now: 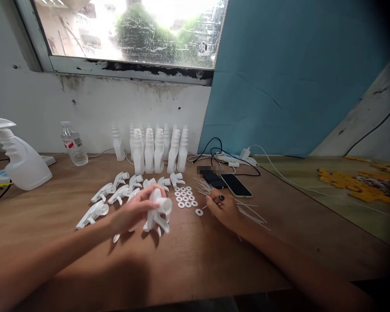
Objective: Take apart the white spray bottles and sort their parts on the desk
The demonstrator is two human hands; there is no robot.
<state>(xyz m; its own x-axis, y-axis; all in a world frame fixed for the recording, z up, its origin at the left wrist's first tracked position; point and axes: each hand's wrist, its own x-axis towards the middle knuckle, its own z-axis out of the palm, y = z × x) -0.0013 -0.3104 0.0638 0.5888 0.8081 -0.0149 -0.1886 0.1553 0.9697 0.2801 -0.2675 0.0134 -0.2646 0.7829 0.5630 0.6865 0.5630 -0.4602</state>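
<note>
My left hand [134, 210] is closed round a white spray trigger head [160, 208], raised over the table among other trigger heads [95, 213]. In my right hand [224, 208] is a dark-tipped tool [219, 199] with a thin shaft, whose end reaches a single white ring washer [199, 212]. Several more washers [185, 198] lie in rows between my hands. Thin white tubes [251, 214] are spread under and beside my right hand.
White bottles [159, 151] stand by the wall. An assembled spray bottle [24, 162] and a clear water bottle [74, 147] are at left. A phone [236, 185], cables and a power strip [240, 159] lie behind my right hand. Yellow pieces [354, 184] lie far right.
</note>
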